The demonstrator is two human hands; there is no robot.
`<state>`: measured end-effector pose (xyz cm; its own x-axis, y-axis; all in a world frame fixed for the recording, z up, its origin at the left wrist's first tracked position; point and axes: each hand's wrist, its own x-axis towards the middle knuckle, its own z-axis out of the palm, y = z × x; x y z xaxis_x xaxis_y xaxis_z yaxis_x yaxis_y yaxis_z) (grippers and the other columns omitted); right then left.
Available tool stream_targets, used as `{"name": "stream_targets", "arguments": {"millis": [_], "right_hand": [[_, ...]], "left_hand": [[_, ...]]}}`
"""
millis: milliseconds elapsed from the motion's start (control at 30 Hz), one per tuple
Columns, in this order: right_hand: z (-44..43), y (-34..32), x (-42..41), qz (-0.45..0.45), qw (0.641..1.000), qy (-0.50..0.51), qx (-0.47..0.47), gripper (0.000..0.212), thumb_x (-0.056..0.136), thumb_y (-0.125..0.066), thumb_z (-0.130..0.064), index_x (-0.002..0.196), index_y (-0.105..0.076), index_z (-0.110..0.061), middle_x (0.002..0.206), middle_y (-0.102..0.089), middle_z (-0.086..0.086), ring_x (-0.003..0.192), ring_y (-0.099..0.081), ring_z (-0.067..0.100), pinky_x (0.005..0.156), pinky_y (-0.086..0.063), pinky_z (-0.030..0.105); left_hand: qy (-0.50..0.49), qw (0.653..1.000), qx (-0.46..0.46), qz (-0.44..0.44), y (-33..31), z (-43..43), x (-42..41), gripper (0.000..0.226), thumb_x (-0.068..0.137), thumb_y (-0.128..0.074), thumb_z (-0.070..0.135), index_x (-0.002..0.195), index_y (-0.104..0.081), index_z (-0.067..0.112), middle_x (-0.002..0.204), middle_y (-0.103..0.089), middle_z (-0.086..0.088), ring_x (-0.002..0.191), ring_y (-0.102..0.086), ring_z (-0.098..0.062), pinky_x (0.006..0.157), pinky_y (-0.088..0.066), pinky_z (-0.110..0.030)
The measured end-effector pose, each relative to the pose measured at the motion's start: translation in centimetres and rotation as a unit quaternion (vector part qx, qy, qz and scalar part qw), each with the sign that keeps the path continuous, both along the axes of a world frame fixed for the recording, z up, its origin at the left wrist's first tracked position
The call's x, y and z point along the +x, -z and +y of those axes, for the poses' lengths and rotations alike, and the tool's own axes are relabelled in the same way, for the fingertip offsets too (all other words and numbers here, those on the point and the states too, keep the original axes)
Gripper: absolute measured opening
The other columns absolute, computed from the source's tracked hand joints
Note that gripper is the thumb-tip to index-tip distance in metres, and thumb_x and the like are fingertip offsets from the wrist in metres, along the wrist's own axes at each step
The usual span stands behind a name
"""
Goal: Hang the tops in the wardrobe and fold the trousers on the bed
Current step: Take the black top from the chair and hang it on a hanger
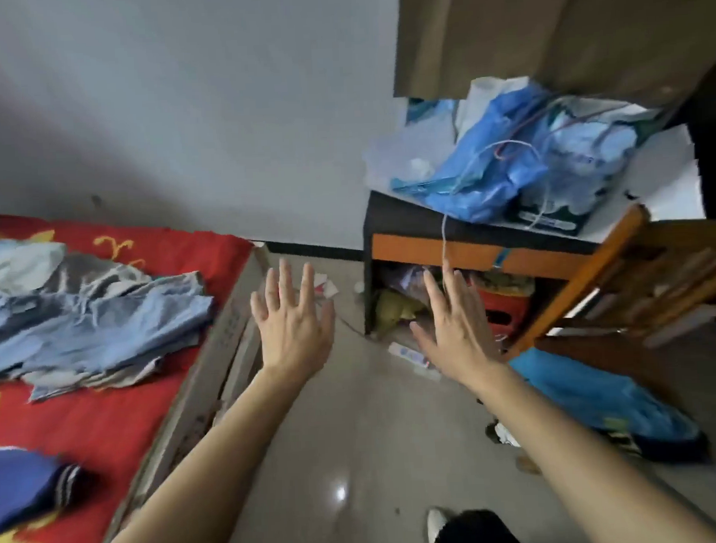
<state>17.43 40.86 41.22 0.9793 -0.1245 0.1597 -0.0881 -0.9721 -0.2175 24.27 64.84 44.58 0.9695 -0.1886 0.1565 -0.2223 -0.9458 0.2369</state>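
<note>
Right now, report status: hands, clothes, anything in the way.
Left hand open, right hand open, both empty. Heap of clothes lies loose on the bed. Nothing between hands and heap; wardrobe not in view.

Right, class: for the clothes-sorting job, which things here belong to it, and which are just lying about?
Belongs to the job:
clothes pile
dark blue garment
bed
left hand and right hand, both open and empty

Just lying about:
blue plastic bag
desk
wooden chair

Glossy tiled floor [335, 457], wrinkled cloth garments [104, 323], wooden chair [619, 284]
</note>
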Motion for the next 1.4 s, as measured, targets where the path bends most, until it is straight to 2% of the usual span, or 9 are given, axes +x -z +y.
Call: {"name": "stream_targets", "arguments": {"millis": [167,533,667,800,1000,1167,1267,1333,1400], "right_hand": [[-13.2,1.2,-7.4,0.006,0.989,0.148,0.009,0.081,0.094,-0.049,-0.053,0.157,-0.020,-0.010,0.163,-0.012,0.023,0.146,-0.024,0.041,0.116,-0.029,0.053],[-38.8,12.1,-15.6,0.157,0.943,0.276,0.104,0.085,0.097,-0.048,-0.051,0.159,-0.001,-0.017,0.165,0.005,0.017,0.151,-0.012,0.035,0.122,-0.019,0.047],[-46.0,14.6,-18.6,0.191,0.914,0.337,0.124,0.085,0.091,-0.059,-0.049,0.157,-0.018,-0.014,0.160,-0.017,0.022,0.144,-0.027,0.040,0.115,-0.032,0.052],[-50.6,18.5,-21.1,0.224,0.874,0.398,0.168,0.085,0.090,-0.062,-0.048,0.157,-0.020,-0.013,0.160,-0.019,0.024,0.144,-0.027,0.041,0.116,-0.029,0.051],[-53.9,28.4,-24.1,0.217,0.784,0.518,0.264,0.084,0.093,-0.059,-0.044,0.158,-0.014,-0.016,0.163,-0.011,0.021,0.149,-0.017,0.036,0.119,-0.024,0.045],[-53.9,37.9,-26.4,0.151,0.651,0.636,0.385,0.082,0.094,-0.062,-0.035,0.158,-0.015,-0.015,0.159,-0.020,0.023,0.143,-0.027,0.040,0.116,-0.030,0.046],[-53.1,42.2,-26.9,0.119,0.586,0.671,0.438,0.086,0.093,-0.063,-0.036,0.159,-0.012,-0.016,0.157,-0.026,0.021,0.140,-0.034,0.038,0.111,-0.034,0.043],[-52.7,43.8,-27.0,0.097,0.560,0.695,0.440,0.084,0.089,-0.069,-0.031,0.156,-0.021,-0.013,0.151,-0.039,0.017,0.135,-0.041,0.035,0.106,-0.040,0.040],[-52.3,44.7,-26.9,0.069,0.519,0.720,0.456,0.071,0.083,-0.073,-0.019,0.145,-0.039,-0.009,0.130,-0.059,0.010,0.120,-0.055,0.027,0.092,-0.047,0.026]], "left_hand": [[0.148,0.989,0.000,0.021,1.0,-15.9,-1.3,0.066,0.097,-0.041,0.049,0.154,-0.025,0.022,0.162,-0.015,-0.014,0.148,-0.015,-0.033,0.114,-0.016,-0.059],[0.268,0.948,0.131,0.115,10.3,-45.9,-5.4,0.066,0.099,-0.026,0.054,0.157,-0.012,0.024,0.165,-0.004,-0.010,0.151,-0.004,-0.031,0.117,-0.013,-0.058],[0.311,0.924,0.161,0.152,12.2,-53.6,-7.4,0.067,0.099,-0.025,0.055,0.156,-0.006,0.027,0.165,0.003,-0.010,0.151,0.001,-0.032,0.118,-0.011,-0.059],[0.372,0.896,0.169,0.171,15.1,-59.4,-8.5,0.069,0.098,-0.028,0.056,0.156,-0.007,0.026,0.164,0.004,-0.009,0.151,0.003,-0.031,0.119,-0.008,-0.057],[0.457,0.845,0.195,0.198,27.0,-67.8,-9.5,0.071,0.098,-0.037,0.052,0.156,-0.015,0.018,0.164,-0.003,-0.013,0.150,-0.005,-0.033,0.118,-0.014,-0.054],[0.530,0.778,0.235,0.242,40.3,-72.8,-12.5,0.071,0.100,-0.034,0.051,0.157,-0.005,0.021,0.164,-0.001,-0.014,0.150,-0.003,-0.033,0.117,-0.016,-0.050],[0.557,0.741,0.280,0.249,45.8,-73.7,-14.6,0.081,0.096,-0.048,0.045,0.157,-0.003,0.016,0.163,-0.004,-0.014,0.150,-0.002,-0.032,0.117,-0.018,-0.052],[0.548,0.745,0.294,0.240,47.4,-73.6,-15.6,0.086,0.092,-0.059,0.037,0.156,-0.007,0.012,0.157,-0.026,-0.013,0.145,-0.024,-0.032,0.114,-0.026,-0.050],[0.547,0.756,0.278,0.228,47.8,-73.4,-15.9,0.079,0.088,-0.063,0.026,0.153,-0.021,0.009,0.140,-0.048,-0.012,0.126,-0.047,-0.031,0.103,-0.038,-0.046]]}}
